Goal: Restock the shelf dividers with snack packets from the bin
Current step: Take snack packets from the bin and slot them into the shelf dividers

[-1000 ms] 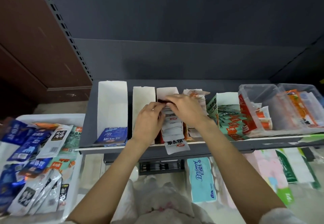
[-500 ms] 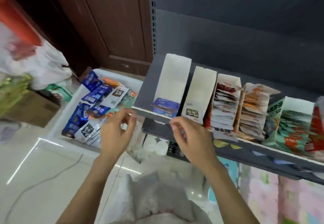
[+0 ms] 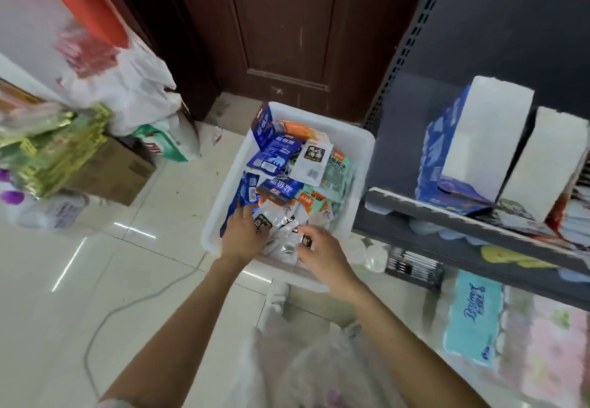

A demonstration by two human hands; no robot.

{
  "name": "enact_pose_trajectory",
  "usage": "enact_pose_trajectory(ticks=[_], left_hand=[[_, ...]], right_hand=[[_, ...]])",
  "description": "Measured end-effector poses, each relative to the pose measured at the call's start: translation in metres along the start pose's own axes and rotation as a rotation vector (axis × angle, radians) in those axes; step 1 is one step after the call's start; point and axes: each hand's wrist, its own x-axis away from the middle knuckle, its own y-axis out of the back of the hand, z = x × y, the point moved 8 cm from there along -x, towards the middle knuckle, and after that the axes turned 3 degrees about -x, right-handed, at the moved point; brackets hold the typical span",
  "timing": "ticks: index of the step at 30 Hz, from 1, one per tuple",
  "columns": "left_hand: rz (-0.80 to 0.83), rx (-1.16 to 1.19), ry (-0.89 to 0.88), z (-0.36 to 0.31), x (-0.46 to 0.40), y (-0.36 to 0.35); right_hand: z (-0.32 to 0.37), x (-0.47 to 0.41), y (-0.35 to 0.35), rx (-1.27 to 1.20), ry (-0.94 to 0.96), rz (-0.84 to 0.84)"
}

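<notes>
A white plastic bin (image 3: 366,149) stands on the floor left of the shelf, full of blue packets (image 3: 277,147), green ones and white packets with black labels (image 3: 284,248). Both my hands are down in its near end. My left hand (image 3: 243,235) rests with spread fingers on the white packets. My right hand (image 3: 323,255) pinches one white packet by its black label. On the grey shelf (image 3: 447,216) at right stand white cardboard dividers (image 3: 488,129); the leftmost holds a blue packet (image 3: 453,188).
A brown door (image 3: 287,24) is behind the bin. Left of it are white plastic bags (image 3: 127,88), a cardboard box (image 3: 111,171) and green-gold packs. A cable (image 3: 127,305) runs over the tiles. A teal tissue pack (image 3: 472,315) sits under the shelf; a plastic bag (image 3: 303,369) lies near me.
My hands left the red-and-white packets in the shelf divider, swung down and left, and now reach into the bin. The view turned from the shelf to the bin.
</notes>
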Motion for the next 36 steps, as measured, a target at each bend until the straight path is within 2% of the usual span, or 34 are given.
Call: enact_pose_trajectory(ticks=[3,6,10,12,14,21,23,25,27,32,36], left_hand=[[0.119,-0.108,-0.055,0.003,-0.024,-0.024],[0.198,-0.101,-0.06,0.004,-0.037,-0.039],[0.23,-0.253,-0.101,0.004,-0.041,-0.049],[0.215,-0.342,-0.145,0.006,-0.046,-0.054],[0.221,-0.335,-0.137,0.01,-0.051,-0.058],[0.448,0.172,-0.059,0.003,-0.05,-0.058],[0.497,0.357,0.053,0.01,-0.048,-0.055],[0.589,0.667,0.242,0.014,-0.036,-0.054],[0.689,0.879,0.315,0.008,-0.016,-0.05],[0.849,1.015,0.222,-0.026,0.026,-0.038],[0.833,1.082,0.097,-0.048,0.032,-0.018]], right_hand=[[-0.017,-0.032,-0.014,-0.098,-0.203,-0.148],[-0.038,-0.046,-0.019,-0.184,-0.388,-0.277],[-0.057,-0.048,-0.042,-0.355,-0.6,-0.267],[-0.061,-0.05,-0.052,-0.401,-0.641,-0.285],[-0.063,-0.054,-0.055,-0.393,-0.659,-0.328],[-0.047,-0.056,-0.049,-0.403,-0.617,-0.409],[-0.042,-0.046,-0.043,-0.472,-0.592,-0.411],[-0.036,-0.031,-0.035,-0.628,-0.564,-0.417],[-0.026,-0.012,-0.023,-0.795,-0.539,-0.422],[-0.011,0.038,0.007,-0.789,-0.416,-0.499],[-0.005,0.064,0.027,-0.766,-0.31,-0.627]])
